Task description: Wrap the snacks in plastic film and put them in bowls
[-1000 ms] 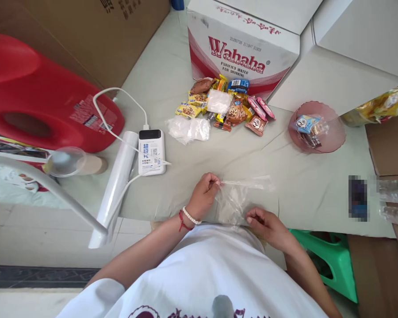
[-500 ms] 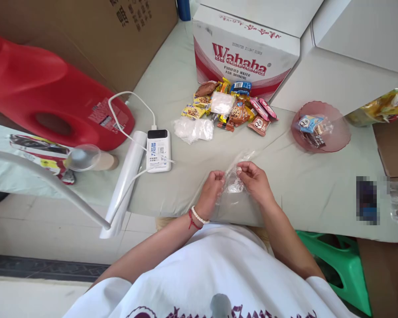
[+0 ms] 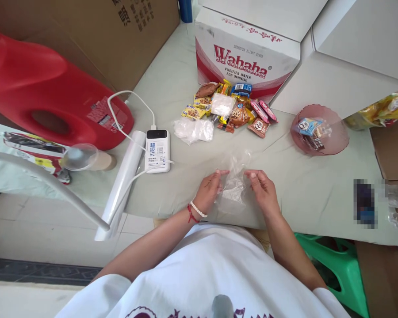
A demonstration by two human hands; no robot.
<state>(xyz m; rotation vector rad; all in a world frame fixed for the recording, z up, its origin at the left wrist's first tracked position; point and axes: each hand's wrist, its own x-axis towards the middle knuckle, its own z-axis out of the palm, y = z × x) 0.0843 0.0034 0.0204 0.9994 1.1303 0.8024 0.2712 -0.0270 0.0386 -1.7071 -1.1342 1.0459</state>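
A crumpled clear plastic bag (image 3: 235,191) lies on the cloth-covered table (image 3: 301,198) between my hands. My left hand (image 3: 209,191), with a white bead bracelet and a red cord at the wrist, is at the bag's left edge. Its index finger points out and touches the bag, while the other fingers curl loosely. On the opposite side, my right hand (image 3: 262,187) has its fingers apart, the index fingertip just beside the bag. Beyond my hands lies a pile of wrapped snacks (image 3: 239,114), with folded clear plastic bags (image 3: 194,130) at its left.
A Wahaba-style water carton lettered "Wahaha" (image 3: 245,57) stands behind the snacks. At the right is a pink bowl (image 3: 334,137) holding several wrapped snacks. To the left are a white power bank (image 3: 158,152) with a cable, a plastic roll (image 3: 119,190) and a red jug (image 3: 63,92).
My fingers have loosened from the bag, which has settled flatter on the table. The right hand has moved slightly away to the right.
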